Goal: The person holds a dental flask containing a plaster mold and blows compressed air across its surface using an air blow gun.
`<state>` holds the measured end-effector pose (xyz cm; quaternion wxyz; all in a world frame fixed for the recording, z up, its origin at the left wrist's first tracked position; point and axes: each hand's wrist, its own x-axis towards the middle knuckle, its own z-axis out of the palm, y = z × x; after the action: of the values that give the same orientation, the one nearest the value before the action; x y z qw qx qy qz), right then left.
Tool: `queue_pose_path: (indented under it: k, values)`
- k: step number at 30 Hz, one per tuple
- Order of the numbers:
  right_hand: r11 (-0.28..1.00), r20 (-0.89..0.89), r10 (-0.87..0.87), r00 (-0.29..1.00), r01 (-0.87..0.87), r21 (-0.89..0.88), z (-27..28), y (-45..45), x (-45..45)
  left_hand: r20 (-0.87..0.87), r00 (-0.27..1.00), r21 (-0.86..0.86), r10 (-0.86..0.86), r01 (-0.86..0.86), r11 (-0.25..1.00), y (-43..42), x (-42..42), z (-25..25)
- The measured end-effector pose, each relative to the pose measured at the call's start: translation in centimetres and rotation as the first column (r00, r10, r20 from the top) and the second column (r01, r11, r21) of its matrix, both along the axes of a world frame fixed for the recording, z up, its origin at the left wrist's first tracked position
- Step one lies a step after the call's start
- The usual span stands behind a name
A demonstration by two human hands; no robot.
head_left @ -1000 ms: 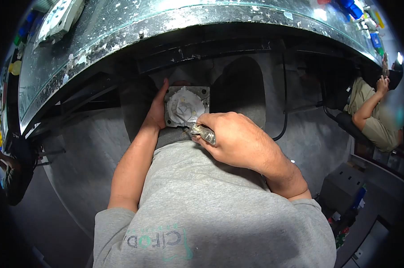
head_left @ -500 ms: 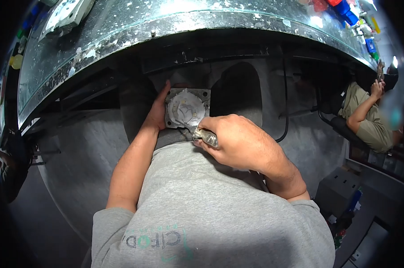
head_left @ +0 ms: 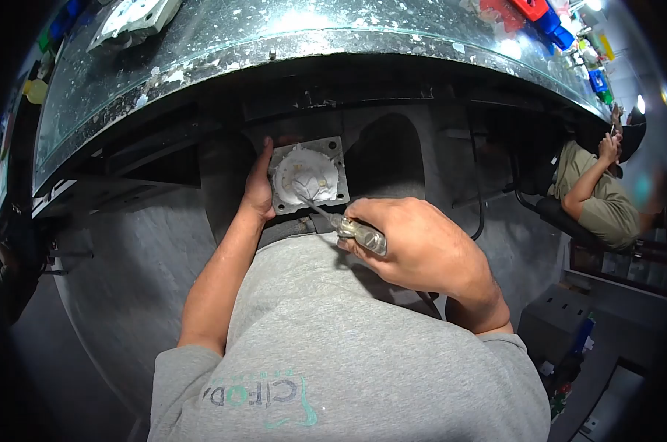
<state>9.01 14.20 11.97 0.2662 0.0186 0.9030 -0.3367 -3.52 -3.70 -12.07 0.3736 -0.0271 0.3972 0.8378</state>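
Note:
My left hand grips the left side of a square metal mould block with holes at its corners, held above my lap. A rough round patch of white material covers the middle of its face. In my closed right hand is a tool that looks like a screwdriver, with a translucent, smeared handle and a thin metal shaft. The shaft points up and left, its tip at the lower part of the white patch. Its exact tip shape is hard to make out.
A speckled workbench curves across in front of me, its edge just beyond my knees. Another pale block lies at its left. Red and blue containers stand at the right, where a seated person is also at work.
My right hand has moved a little right and down, showing more of the screwdriver's shaft. The mould block has tilted slightly, and my view has shifted a little.

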Motion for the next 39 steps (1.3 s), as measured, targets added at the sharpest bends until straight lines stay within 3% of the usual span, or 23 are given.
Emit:
queue_pose_path:
  k: [3,5,7,12,13,14,15,16,18,19,22,25,32,36,39]
  values:
    - [0.991,-0.165,0.109,0.98,-0.119,-0.054,0.3,1.2,1.5,-0.199,0.979,0.092,-0.03,0.049,0.995,-0.8,-0.1,1.1]
    - [0.968,-0.256,0.125,0.959,-0.174,-0.179,2.0,2.2,1.9,-0.205,0.978,0.04,-0.038,0.047,0.998,-1.9,0.5,3.3]
    - [0.925,-0.325,0.127,0.937,-0.23,-0.302,4.3,3.5,2.5,-0.42,0.905,0.084,0.071,-0.039,0.996,-1.8,0.8,7.2]
    - [0.768,-0.469,0.165,0.867,-0.412,-0.49,8.5,8.4,3.4,-0.33,0.93,0.252,0.162,-0.079,0.965,-1.4,-0.9,19.0]
    - [0.761,-0.508,0.066,0.859,-0.373,-0.531,9.0,8.3,3.8,-0.32,0.933,0.267,0.163,-0.076,0.961,-1.3,-1.9,20.8]
    - [0.775,-0.567,-0.174,0.805,-0.243,-0.583,9.2,6.9,4.6,-0.219,0.947,0.299,0.233,-0.162,0.94,-0.2,-2.6,23.1]
    - [0.766,-0.601,-0.387,0.699,-0.119,-0.632,9.3,5.6,5.1,-0.199,0.965,0.371,0.172,-0.088,0.924,-0.1,-4.4,23.9]
    - [0.756,-0.607,-0.516,0.604,-0.012,-0.654,9.3,5.0,4.8,-0.268,0.936,0.276,0.228,-0.152,0.949,0.8,-5.9,24.9]
    - [0.798,-0.603,-0.538,0.589,0.126,-0.589,10.1,4.5,3.6,-0.382,0.88,0.18,0.283,-0.23,0.956,3.2,-8.9,26.8]
    - [0.813,-0.594,-0.535,0.6,0.176,-0.555,10.3,4.4,3.0,-0.486,0.845,0.192,0.223,-0.145,0.971,3.7,-11.5,25.9]
    - [0.884,-0.701,-0.43,0.569,0.107,-0.455,9.5,4.7,1.0,-0.572,0.803,0.198,0.169,-0.064,0.978,5.6,-15.1,25.7]
    - [0.822,-0.572,-0.533,0.624,0.224,-0.523,9.5,4.7,-0.2,-0.633,0.757,0.103,0.16,-0.123,0.987,6.0,-17.1,25.1]
    - [0.884,-0.654,-0.439,0.616,0.167,-0.436,9.7,4.7,-4.5,-0.547,0.806,0.165,0.225,-0.16,0.973,6.0,-17.8,24.0]
    - [0.947,-0.668,-0.26,0.697,0.048,-0.318,10.1,5.0,-6.2,-0.582,0.782,0.172,0.224,-0.151,0.973,5.7,-17.4,24.0]
    - [0.949,-0.713,-0.249,0.655,0.019,-0.315,10.0,4.5,-6.9,-0.556,0.805,0.205,0.209,-0.112,0.972,5.6,-17.6,23.8]
